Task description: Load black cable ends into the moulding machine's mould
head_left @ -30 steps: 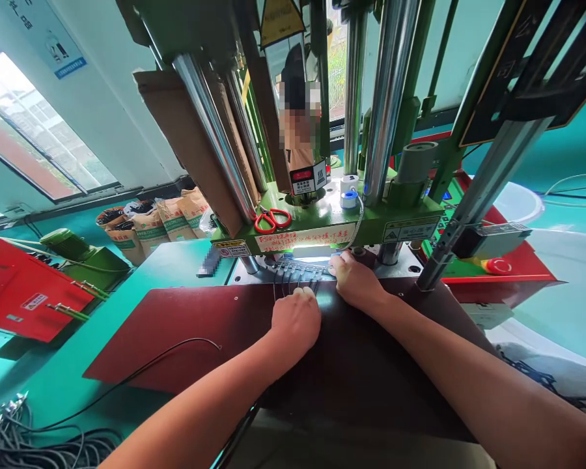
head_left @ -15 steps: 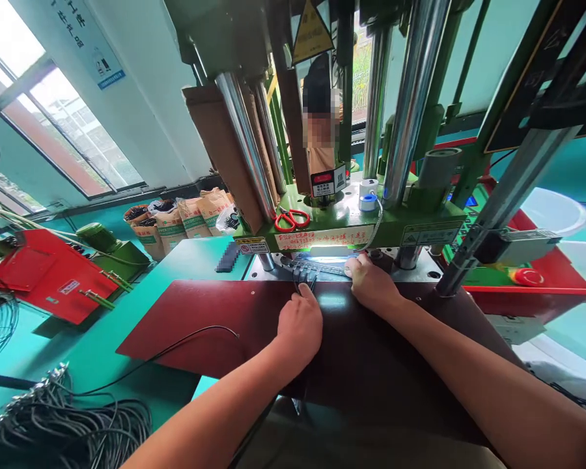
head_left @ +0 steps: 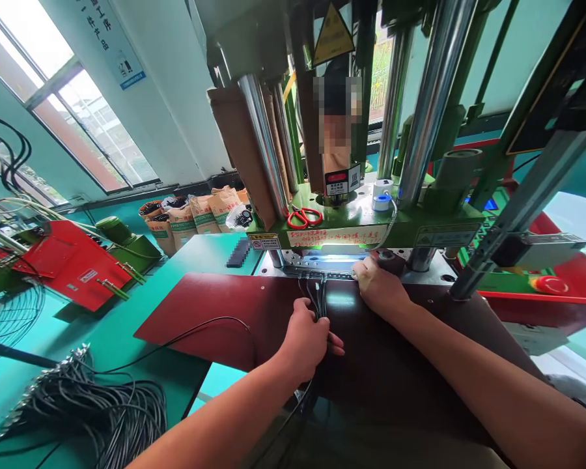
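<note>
A bundle of thin black cables [head_left: 318, 296] runs toward me from a long, narrow metal mould bar [head_left: 317, 273] at the front of the press. My left hand [head_left: 308, 335] is closed around these cables over the dark red board, a little below the bar, with some fingertips showing past the bundle. At the bar's right end, my right hand [head_left: 377, 283] has its fingers closed on the bar; part of the grip is hidden. Behind the bar, a lit metal surface [head_left: 334, 260] shows under the press's green plate.
Red-handled scissors [head_left: 304, 217] and a white tape roll [head_left: 381, 202] lie on the green press plate [head_left: 273, 241]. Steel columns [head_left: 264, 140] rise around it. A heap of black cables [head_left: 102, 410] lies on the left. Another person [head_left: 339, 159] is behind the press.
My left hand has slid back from the bar toward me along the cables. The bar, tilted before, now lies straighter along the board's edge. My right hand stays at its end.
</note>
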